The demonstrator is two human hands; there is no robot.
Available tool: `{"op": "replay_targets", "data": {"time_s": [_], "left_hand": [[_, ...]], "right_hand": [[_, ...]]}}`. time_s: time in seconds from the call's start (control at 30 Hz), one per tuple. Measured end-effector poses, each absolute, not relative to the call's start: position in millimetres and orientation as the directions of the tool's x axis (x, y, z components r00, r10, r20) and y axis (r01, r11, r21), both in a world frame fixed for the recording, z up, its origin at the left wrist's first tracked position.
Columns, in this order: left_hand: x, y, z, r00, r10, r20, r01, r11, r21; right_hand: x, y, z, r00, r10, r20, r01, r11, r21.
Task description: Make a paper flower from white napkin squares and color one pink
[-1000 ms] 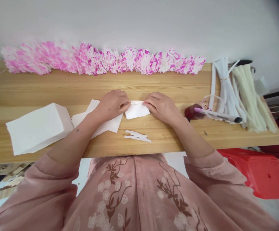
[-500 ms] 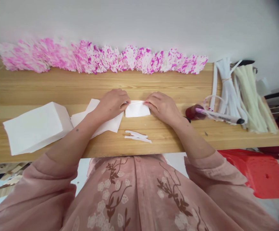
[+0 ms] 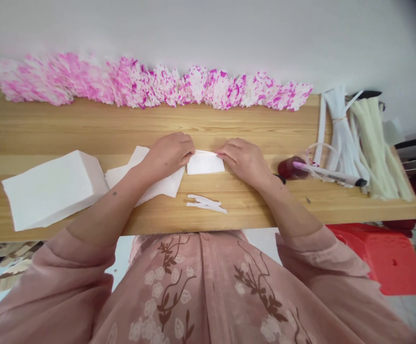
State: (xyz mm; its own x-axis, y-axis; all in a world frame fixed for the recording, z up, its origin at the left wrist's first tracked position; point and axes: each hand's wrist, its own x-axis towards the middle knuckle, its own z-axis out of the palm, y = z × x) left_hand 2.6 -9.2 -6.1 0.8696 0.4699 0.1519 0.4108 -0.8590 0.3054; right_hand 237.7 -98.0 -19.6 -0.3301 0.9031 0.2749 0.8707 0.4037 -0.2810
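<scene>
Head view: tissue work sits at the middle of the wooden table (image 3: 229,126). The left hand (image 3: 170,153) and the right hand (image 3: 245,160) each pinch an end of the far edge of a small folded tissue piece (image 3: 205,164). Fingertips are closed on the paper and the piece lies flat on the wood between them. Its far edge looks gathered into narrow folds, while the near part is smooth, so the pleating seems only partly done.

The left wrist rests over a few loose white sheets (image 3: 157,186). A thick stack of white tissue (image 3: 50,188) lies just beside them to the left, so plenty of paper appears unused. Two thin white strips (image 3: 206,203) lie near the table's front edge, apart from both hands.

Along the wall runs a row of pink-and-white ruffled paper flowers (image 3: 150,86), which look finished. To the right, well away from the hands, are a marker pen (image 3: 331,174), a dark red bottle (image 3: 288,167), a bundle of white pipe cleaners (image 3: 336,134) and pale cream stems (image 3: 376,143). Nothing is attached to the piece in hand.
</scene>
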Motion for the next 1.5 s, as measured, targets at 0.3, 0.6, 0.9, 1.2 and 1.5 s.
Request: {"op": "replay_targets", "data": {"time_s": [0.3, 0.6, 0.9, 1.2, 1.5], "left_hand": [[-1, -13, -8, 0.858, 0.486, 0.169, 0.425, -0.855, 0.297], [-6, -15, -4, 0.854, 0.501, 0.139, 0.435, -0.836, 0.335], [-3, -14, -9, 0.837, 0.517, 0.178, 0.47, -0.846, 0.252], [-3, -10, -5, 0.849, 0.5, 0.17, 0.469, -0.862, 0.192], [-9, -8, -8, 0.859, 0.48, 0.176, 0.437, -0.868, 0.235]], "right_hand": [[237, -101, -19, -0.312, 0.909, 0.276, 0.871, 0.39, -0.298], [238, -102, -19, -0.313, 0.906, 0.284, 0.875, 0.392, -0.285], [239, -102, -18, -0.314, 0.913, 0.26, 0.876, 0.384, -0.291], [240, -102, -19, -0.311, 0.913, 0.265, 0.881, 0.382, -0.28], [240, -102, -19, -0.308, 0.912, 0.272, 0.877, 0.383, -0.289]]}}
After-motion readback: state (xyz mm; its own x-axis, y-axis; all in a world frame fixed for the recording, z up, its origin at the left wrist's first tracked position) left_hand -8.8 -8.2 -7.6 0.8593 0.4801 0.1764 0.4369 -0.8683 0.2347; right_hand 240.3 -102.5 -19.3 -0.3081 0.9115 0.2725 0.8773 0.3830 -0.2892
